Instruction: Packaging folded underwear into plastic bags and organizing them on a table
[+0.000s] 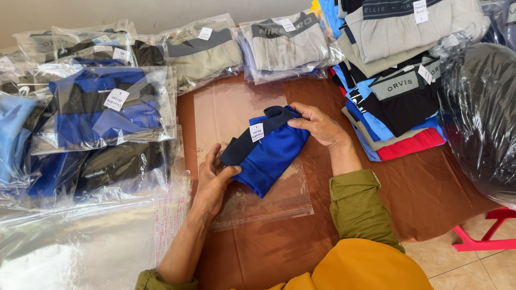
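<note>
- The left hand (215,174) pinched the dark waistband end of a folded blue garment (267,149), thumb on top and fingers under, at about 8 o'clock of the bundle.
- The right hand (317,124) curled its fingers over the far end at 2 o'clock, so the fold was kept tight between both hands.
- The garment lay in the middle of the brown tabletop (430,188), on a flat clear bag (252,198) whose open end pointed to 6 o'clock, probably to keep it within reach.
- A small white tag (257,132) sat on the garment's dark band.
- Bagged garments (102,110) with white rectangular labels were stacked at 9 to 11 o'clock.
- Unbagged garments (398,102) in grey, black, blue and red were piled at 1 to 2 o'clock.
- Spare clear bags (80,241) lay at 7 o'clock.
</note>
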